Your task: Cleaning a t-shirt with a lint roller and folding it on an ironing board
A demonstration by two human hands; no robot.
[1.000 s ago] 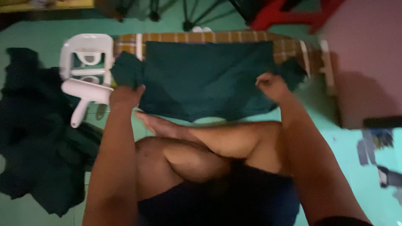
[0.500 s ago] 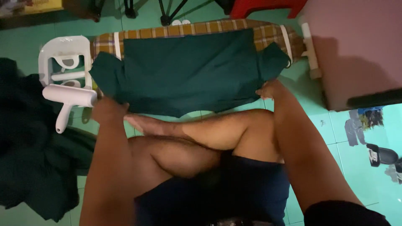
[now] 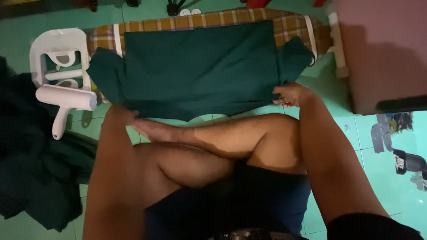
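Observation:
A dark green shirt [image 3: 200,71] lies spread over a low ironing board with a checked cover [image 3: 284,24]. My left hand [image 3: 118,114] grips the shirt's near hem at the left corner, partly hidden under the cloth. My right hand [image 3: 291,94] pinches the near hem at the right, just below the right sleeve. I sit cross-legged on the green tiled floor, my bare legs [image 3: 209,142] in front of the board.
A white lint roller [image 3: 66,100] rests by a white plastic stand [image 3: 58,55] at the left. A heap of dark clothes [image 3: 31,164] lies on the floor at the left. A pink box-like piece of furniture [image 3: 382,49] stands at the right.
Both hands have drawn the shirt's near hem toward me and apart, so the cloth lies flatter and wider on the board. The view has shifted slightly.

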